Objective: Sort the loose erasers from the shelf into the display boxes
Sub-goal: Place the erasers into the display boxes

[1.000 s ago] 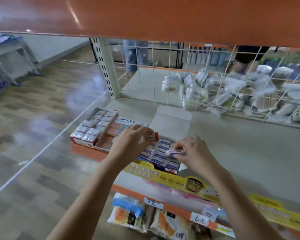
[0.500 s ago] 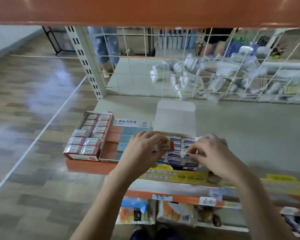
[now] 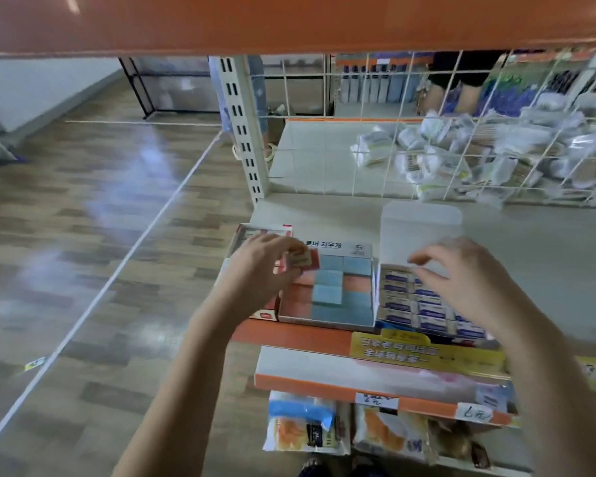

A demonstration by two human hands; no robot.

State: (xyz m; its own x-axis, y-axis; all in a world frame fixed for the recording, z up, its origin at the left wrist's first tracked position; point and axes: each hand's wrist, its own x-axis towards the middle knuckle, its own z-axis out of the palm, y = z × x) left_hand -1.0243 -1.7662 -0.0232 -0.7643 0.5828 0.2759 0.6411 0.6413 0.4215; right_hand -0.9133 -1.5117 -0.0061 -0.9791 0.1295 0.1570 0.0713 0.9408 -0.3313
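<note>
Three display boxes stand side by side at the shelf's front edge. My left hand (image 3: 258, 270) pinches a red-sleeved eraser (image 3: 301, 259) over the seam between the left red box (image 3: 267, 315) and the middle box (image 3: 327, 320) of blue and pink erasers. My right hand (image 3: 461, 277) hovers with relaxed, slightly curled fingers over the right box (image 3: 427, 309) of blue-and-white erasers, holding nothing. That box's white lid (image 3: 420, 225) stands open behind it.
A wire grid (image 3: 427, 132) backs the grey shelf (image 3: 547, 256), with bagged goods piled behind it. An orange shelf (image 3: 289, 22) hangs overhead. A white upright post (image 3: 245, 132) stands at the back left. Snack packs (image 3: 307, 425) lie on the lower shelf.
My left hand carried the red-sleeved eraser leftward from the right box to the middle and left boxes. My right hand let go of its blue-and-white eraser and lifted, now holding nothing.
</note>
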